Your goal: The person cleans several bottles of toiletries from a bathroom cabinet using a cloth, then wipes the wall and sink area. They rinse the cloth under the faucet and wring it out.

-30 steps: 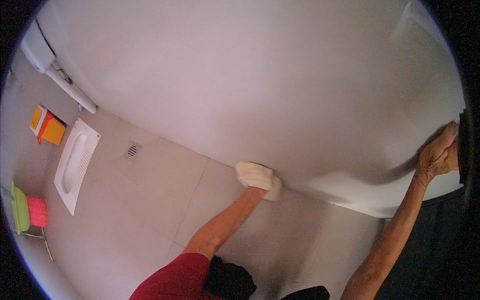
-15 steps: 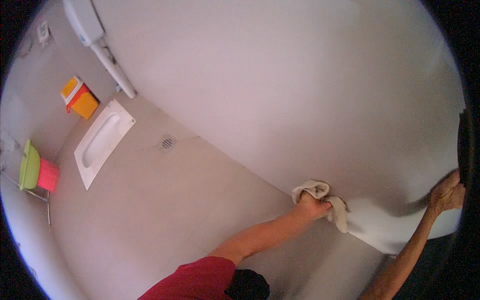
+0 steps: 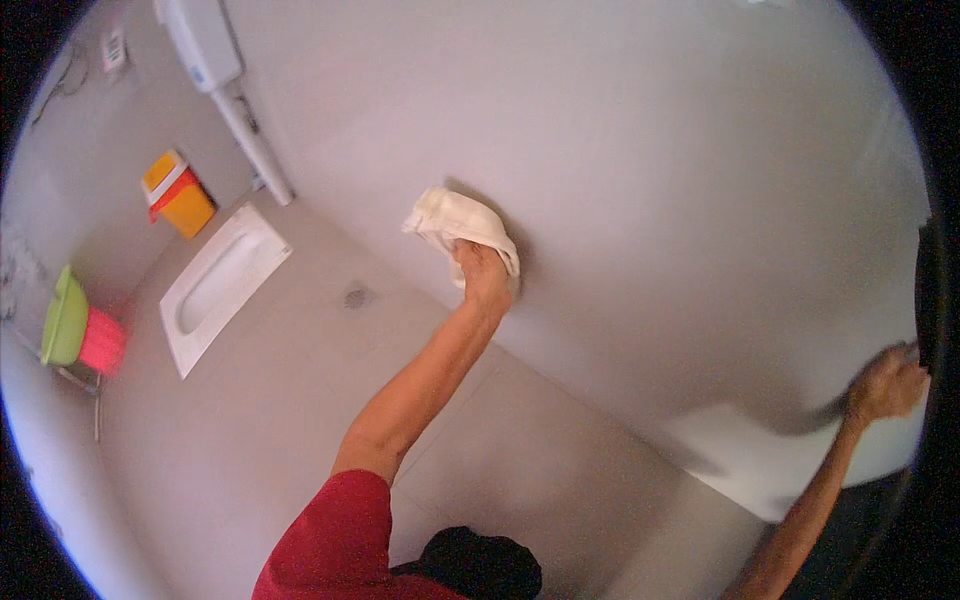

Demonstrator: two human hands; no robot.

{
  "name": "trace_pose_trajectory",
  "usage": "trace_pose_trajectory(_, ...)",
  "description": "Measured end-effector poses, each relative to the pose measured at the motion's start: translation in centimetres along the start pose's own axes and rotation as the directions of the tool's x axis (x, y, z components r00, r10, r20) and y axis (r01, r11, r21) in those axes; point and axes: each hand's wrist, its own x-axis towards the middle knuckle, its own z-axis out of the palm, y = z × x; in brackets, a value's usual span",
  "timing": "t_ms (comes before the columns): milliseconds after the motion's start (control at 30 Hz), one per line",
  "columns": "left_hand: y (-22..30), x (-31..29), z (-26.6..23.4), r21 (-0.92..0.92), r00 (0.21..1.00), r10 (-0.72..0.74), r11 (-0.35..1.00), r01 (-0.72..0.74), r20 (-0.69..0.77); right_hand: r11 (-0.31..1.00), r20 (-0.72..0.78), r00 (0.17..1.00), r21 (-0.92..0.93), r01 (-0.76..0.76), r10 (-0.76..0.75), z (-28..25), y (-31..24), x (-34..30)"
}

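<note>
Head view shows your left hand (image 3: 487, 277) clenched around a white cloth (image 3: 455, 222), pressing it flat against the pale wall (image 3: 640, 170), while your right hand (image 3: 886, 385) grips the wall's dark edge for support.

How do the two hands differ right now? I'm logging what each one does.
The left hand presses a white cloth flat against the grey wall; the right hand holds no cloth and rests at the wall's dark edge. The left hand is raised in the middle of the picture; the right hand sits low at the far right. Both touch the wall with arms outstretched.
</note>
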Motion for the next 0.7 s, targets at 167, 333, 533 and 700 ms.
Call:
trace_pose_trajectory(167, 8.2, -10.5, 5.2, -0.094, 0.97, 0.242, 0.966, -0.24, 0.004, 0.954, -0.075, 0.993, 0.293, -0.061, 0.087, -4.1, -5.5, 4.4)
trace_pose_trajectory(333, 4.3, -16.4, 14.4, 0.579, 0.848, 0.166, 0.664, -0.474, 0.504, 0.866, 0.23, 0.971, 0.472, -0.168, 0.063, -11.3, -6.6, 4.4)
trace_pose_trajectory(533, 16.0, -23.7, 11.9, 0.446, 0.728, 0.23, 0.66, -0.604, 0.646, 0.632, 0.718, 0.681, 0.596, -0.495, -0.143, -24.4, -2.5, -6.3)
trace_pose_trajectory(700, 19.7, -26.5, 13.0, 0.251, 0.395, 0.124, 0.594, -0.764, 0.91, 0.586, 0.848, 0.448, 0.523, -0.619, -0.284, -34.4, -1.2, -12.1)
